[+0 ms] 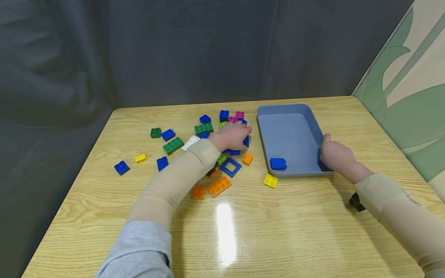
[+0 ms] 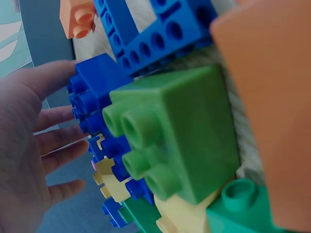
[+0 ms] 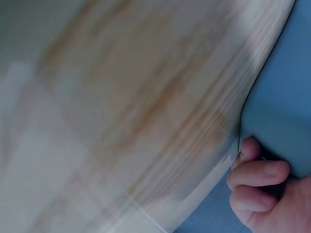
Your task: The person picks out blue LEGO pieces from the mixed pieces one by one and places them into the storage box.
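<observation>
My left hand (image 1: 232,136) reaches over a cluster of toy building bricks left of the tray. In the left wrist view its fingers are extended and spread beside a blue brick (image 2: 95,75); contact is unclear there. Close to that camera stand a light green brick (image 2: 194,136) and a blue square frame piece with a central hole (image 1: 230,167). My right hand (image 1: 337,155) grips the near right side of a grey-blue tray (image 1: 292,133), its fingers (image 3: 257,174) curled at the edge. Inside the tray, at the near left corner, lies one blue brick (image 1: 278,164).
Loose bricks lie across the wooden table (image 1: 271,231): a yellow one (image 1: 270,180) by the tray's near edge, an orange one (image 1: 219,187) in front, a white one (image 1: 191,143), and several blue and green ones leftward. A dark curtain (image 1: 194,50) hangs behind.
</observation>
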A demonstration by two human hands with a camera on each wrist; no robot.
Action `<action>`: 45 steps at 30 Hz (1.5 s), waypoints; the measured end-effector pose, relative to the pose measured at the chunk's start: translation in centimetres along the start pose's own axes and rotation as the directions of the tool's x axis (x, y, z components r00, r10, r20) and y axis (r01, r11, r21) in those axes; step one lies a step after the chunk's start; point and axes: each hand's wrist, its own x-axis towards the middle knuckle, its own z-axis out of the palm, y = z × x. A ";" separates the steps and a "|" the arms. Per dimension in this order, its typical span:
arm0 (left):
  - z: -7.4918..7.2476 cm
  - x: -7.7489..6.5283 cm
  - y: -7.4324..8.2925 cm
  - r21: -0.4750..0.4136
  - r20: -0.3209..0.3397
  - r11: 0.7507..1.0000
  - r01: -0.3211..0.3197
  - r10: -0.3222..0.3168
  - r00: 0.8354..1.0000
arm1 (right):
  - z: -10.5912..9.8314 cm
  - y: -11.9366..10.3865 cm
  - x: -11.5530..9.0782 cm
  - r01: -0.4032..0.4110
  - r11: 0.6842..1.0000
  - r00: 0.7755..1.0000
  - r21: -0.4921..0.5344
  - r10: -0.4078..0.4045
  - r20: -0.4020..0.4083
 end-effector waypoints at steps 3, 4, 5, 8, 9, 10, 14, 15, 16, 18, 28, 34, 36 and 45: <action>0.1 0.1 0.0 0.015 -0.003 1.000 0.008 -0.008 1.000 | 0.0 0.0 0.0 0.002 1.000 1.000 0.002 -0.002 0.005; 0.1 0.1 0.0 0.021 -0.006 1.000 0.010 -0.010 1.000 | -0.1 0.0 0.0 0.004 1.000 1.000 0.002 -0.004 0.005; 0.2 0.1 0.0 0.028 -0.008 1.000 0.010 -0.009 1.000 | -0.1 0.0 0.0 0.004 1.000 1.000 0.003 -0.004 0.006; 0.2 0.2 0.0 0.025 -0.014 1.000 0.004 -0.003 1.000 | -0.2 0.0 0.0 0.012 1.000 1.000 0.005 -0.012 0.000; 0.2 0.2 0.0 0.019 -0.017 1.000 0.001 0.000 1.000 | -0.2 0.0 0.0 0.012 1.000 1.000 0.005 -0.012 0.000; 0.2 0.2 -0.1 0.008 -0.022 1.000 -0.002 0.002 1.000 | -0.2 0.0 0.0 0.013 1.000 1.000 0.006 -0.013 0.000; -0.1 0.3 -0.2 -0.022 -0.053 1.000 -0.005 0.003 0.999 | -0.2 0.0 0.0 0.011 1.000 1.000 0.012 -0.011 0.001; -0.3 0.3 -0.2 -0.023 -0.061 1.000 -0.001 0.000 0.998 | -0.2 0.0 0.0 0.011 1.000 1.000 0.013 -0.011 0.001; -0.5 0.4 -0.2 -0.024 -0.069 1.000 0.004 -0.005 0.998 | -0.2 0.0 0.0 0.010 1.000 1.000 0.016 -0.011 0.002; -1.0 0.4 -0.2 -0.020 -0.081 1.000 0.014 -0.016 0.997 | -0.2 0.1 0.1 0.008 1.000 1.000 0.022 -0.008 0.006; -3.3 0.7 1.6 -0.036 -0.111 0.999 -0.007 0.003 0.994 | -0.1 0.1 0.2 -0.007 0.999 1.000 0.031 0.006 0.018; -3.8 1.3 3.3 -0.016 -0.115 0.999 -0.032 0.029 0.993 | -0.1 0.0 0.1 0.011 0.999 1.000 0.033 -0.010 -0.010; -3.9 1.7 3.9 -0.016 -0.112 0.999 -0.043 0.041 0.993 | 0.0 0.1 0.0 0.023 0.999 0.999 0.031 -0.022 -0.031; -2.9 3.3 6.4 0.008 -0.064 0.994 -0.110 0.110 0.992 | 0.0 0.0 -0.1 0.050 0.999 0.993 0.017 -0.047 -0.112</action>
